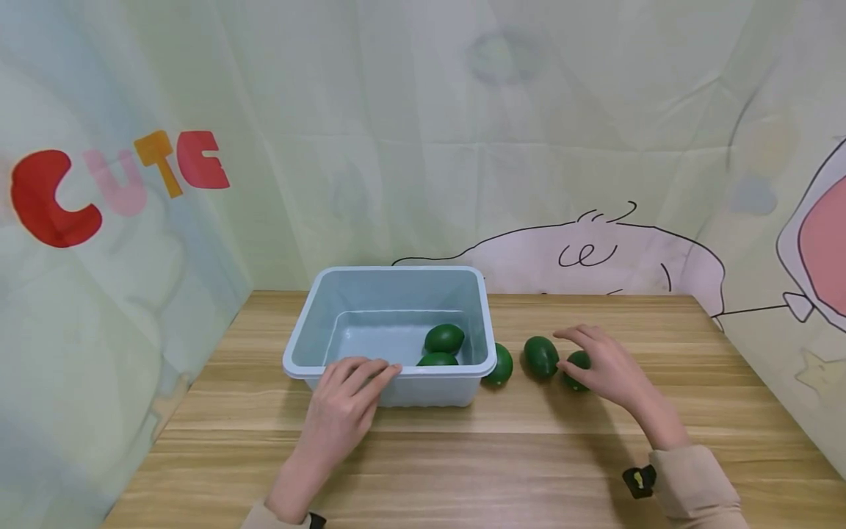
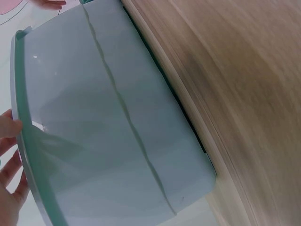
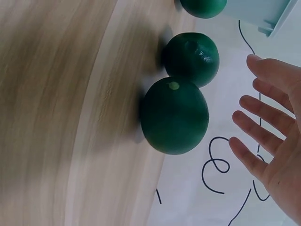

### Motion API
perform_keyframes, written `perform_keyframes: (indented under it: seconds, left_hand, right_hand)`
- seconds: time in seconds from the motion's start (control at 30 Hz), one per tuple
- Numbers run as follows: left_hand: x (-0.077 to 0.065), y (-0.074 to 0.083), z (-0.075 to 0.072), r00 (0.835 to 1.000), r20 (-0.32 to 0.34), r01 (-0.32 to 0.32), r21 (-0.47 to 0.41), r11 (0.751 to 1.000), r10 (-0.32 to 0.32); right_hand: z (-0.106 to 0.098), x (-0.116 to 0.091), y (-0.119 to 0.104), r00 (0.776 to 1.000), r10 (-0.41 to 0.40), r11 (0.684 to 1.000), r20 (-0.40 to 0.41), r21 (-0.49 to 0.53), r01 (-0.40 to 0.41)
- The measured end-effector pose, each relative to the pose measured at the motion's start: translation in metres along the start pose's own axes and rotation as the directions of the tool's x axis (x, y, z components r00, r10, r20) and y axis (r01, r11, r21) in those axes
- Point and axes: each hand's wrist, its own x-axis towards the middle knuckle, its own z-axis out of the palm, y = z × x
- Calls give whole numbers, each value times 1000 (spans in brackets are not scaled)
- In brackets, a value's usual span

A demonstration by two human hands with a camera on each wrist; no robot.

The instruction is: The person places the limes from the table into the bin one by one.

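A light blue plastic bin [image 1: 423, 389] stands on the table, with two smooth dark green oval fruits [image 1: 444, 339] visible inside on its right. My left hand [image 1: 346, 400] holds the bin's near rim, fingers hooked over it; the left wrist view shows a fingertip against the rim [image 2: 21, 84]. To the right of the bin, one green fruit [image 1: 500, 365] lies beside its wall. Farther right are a middle fruit [image 1: 541, 357] and a right one [image 1: 576, 371], partly covered by my right hand [image 1: 611, 371]. That hand hovers with fingers spread, apart from the fruits in the right wrist view.
The wooden table [image 1: 529, 455] ends at a printed cloth backdrop [image 1: 423, 162] at the back and sides. A dark strap piece [image 1: 639, 481] sits at the right wrist by the beige sleeve [image 1: 697, 485].
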Motion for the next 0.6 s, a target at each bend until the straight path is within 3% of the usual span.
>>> perform_keyframes:
  seconds: [0.3,0.6]
  left_hand:
    - [0,0,0,1000,1,-1,4,1000,1]
    - [-1,0,-1,1000,22,4,6,1000,-4]
  right_hand:
    - [2,-5,6,1000,-15,1000,-20,-23,15]
    - [3,-10,10,1000,14,1000,11,-28,-14]
